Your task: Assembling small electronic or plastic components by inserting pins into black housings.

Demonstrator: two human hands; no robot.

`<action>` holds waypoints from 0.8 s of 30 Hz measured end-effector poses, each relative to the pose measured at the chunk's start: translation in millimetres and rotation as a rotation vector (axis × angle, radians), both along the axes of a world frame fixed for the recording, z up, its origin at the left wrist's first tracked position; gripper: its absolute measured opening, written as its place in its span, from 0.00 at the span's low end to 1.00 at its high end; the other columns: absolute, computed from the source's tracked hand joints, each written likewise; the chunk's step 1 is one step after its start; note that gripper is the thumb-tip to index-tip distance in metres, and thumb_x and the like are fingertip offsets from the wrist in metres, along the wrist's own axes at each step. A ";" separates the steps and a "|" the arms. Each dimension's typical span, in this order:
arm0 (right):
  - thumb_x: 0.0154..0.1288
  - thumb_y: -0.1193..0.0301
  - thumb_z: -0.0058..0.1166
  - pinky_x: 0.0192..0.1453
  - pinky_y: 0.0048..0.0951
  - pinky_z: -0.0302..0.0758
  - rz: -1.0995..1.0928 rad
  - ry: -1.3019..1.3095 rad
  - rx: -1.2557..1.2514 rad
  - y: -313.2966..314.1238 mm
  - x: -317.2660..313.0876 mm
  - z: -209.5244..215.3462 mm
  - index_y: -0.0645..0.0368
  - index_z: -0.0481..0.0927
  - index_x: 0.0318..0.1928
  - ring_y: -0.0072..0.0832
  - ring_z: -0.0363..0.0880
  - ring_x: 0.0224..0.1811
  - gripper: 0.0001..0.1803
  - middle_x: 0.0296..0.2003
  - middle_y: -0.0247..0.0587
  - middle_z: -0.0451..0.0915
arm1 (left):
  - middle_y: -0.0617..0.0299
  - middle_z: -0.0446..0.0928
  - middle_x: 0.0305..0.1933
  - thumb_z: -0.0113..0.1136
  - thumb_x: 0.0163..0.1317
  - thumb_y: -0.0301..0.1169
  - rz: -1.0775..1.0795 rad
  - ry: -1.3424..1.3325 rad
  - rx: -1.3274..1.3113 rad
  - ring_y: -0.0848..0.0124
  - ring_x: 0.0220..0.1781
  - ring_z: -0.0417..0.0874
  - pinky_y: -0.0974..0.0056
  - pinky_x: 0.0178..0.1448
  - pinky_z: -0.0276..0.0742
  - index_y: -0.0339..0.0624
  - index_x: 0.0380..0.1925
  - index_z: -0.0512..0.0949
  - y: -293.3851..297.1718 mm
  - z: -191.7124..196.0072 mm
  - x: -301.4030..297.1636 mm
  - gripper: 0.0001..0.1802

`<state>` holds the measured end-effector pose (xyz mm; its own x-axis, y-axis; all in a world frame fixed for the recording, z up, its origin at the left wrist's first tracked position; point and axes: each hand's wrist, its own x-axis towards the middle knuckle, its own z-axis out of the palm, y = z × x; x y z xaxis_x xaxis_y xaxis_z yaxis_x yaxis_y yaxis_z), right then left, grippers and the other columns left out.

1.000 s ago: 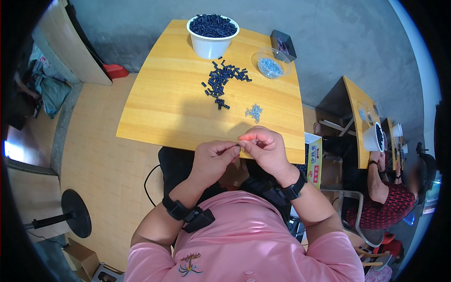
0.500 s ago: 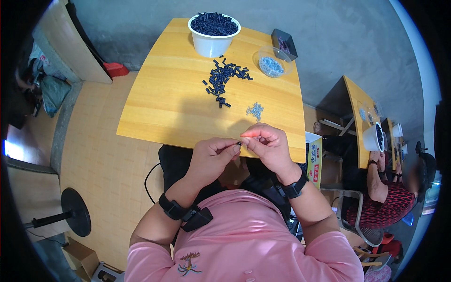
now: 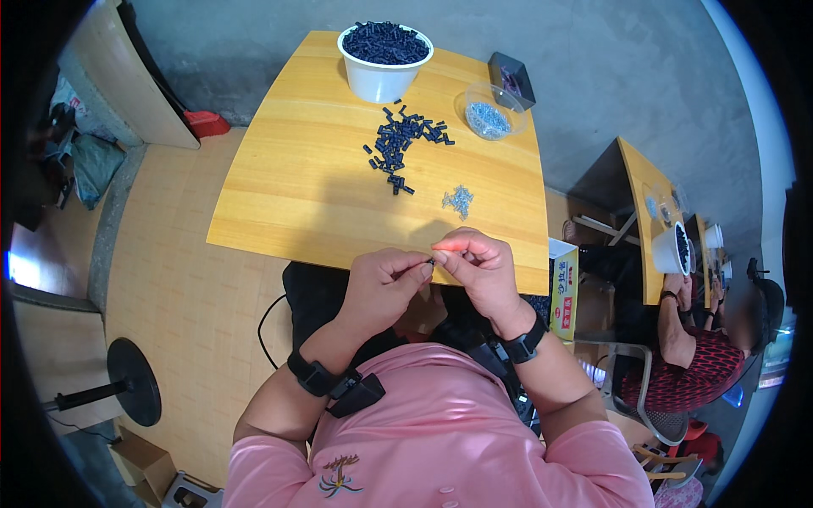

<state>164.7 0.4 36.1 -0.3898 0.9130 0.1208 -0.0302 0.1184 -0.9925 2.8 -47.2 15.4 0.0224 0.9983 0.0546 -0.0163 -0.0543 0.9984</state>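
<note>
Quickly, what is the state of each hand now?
Left hand: fingers pinched on a small dark piece.
Right hand: fingertips pinched at the same piece; what else it holds cannot be told.

The table [image 3: 288,186] is honey-yellow wood with fine grain. A white bowl [image 3: 381,78] holds dark navy-black pieces [image 3: 385,41]; more lie loose [image 3: 402,144]. A clear dish [image 3: 491,114] holds silvery bits. The sleeves [image 3: 440,449] are pink, the wristbands [image 3: 312,374] black.
</note>
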 end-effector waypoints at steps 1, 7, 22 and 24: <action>0.57 0.83 0.56 0.36 0.15 0.69 0.019 -0.018 0.005 1.4 1.3 1.0 0.63 0.81 0.35 0.14 0.72 0.32 0.05 0.32 0.32 0.77 | 0.63 0.76 0.26 0.58 0.60 0.28 -0.008 -0.001 0.004 0.78 0.27 0.76 0.73 0.29 0.71 0.34 0.34 0.81 -0.1 1.2 -0.4 0.08; 0.58 0.82 0.55 0.34 0.15 0.69 0.131 -0.009 -0.062 10.0 5.0 10.9 0.64 0.80 0.35 0.13 0.73 0.30 0.05 0.30 0.30 0.78 | 0.63 0.76 0.26 0.58 0.60 0.28 -0.023 0.014 0.023 0.79 0.26 0.76 0.73 0.29 0.71 0.34 0.33 0.81 -0.2 6.7 -1.7 0.07; 0.56 0.82 0.57 0.31 0.15 0.66 0.079 -0.095 0.137 11.6 -6.8 19.2 0.63 0.81 0.35 0.15 0.69 0.28 0.05 0.27 0.31 0.75 | 0.63 0.78 0.28 0.58 0.60 0.29 0.003 -0.016 0.013 0.76 0.30 0.78 0.73 0.35 0.74 0.35 0.38 0.80 7.8 13.2 -5.3 0.09; 0.56 0.82 0.57 0.32 0.16 0.65 0.055 -0.110 0.239 15.0 -7.7 15.5 0.62 0.82 0.35 0.16 0.69 0.28 0.06 0.27 0.31 0.74 | 0.64 0.78 0.29 0.59 0.60 0.30 0.014 -0.111 -0.050 0.76 0.31 0.79 0.74 0.36 0.74 0.36 0.38 0.80 9.3 16.0 -5.0 0.10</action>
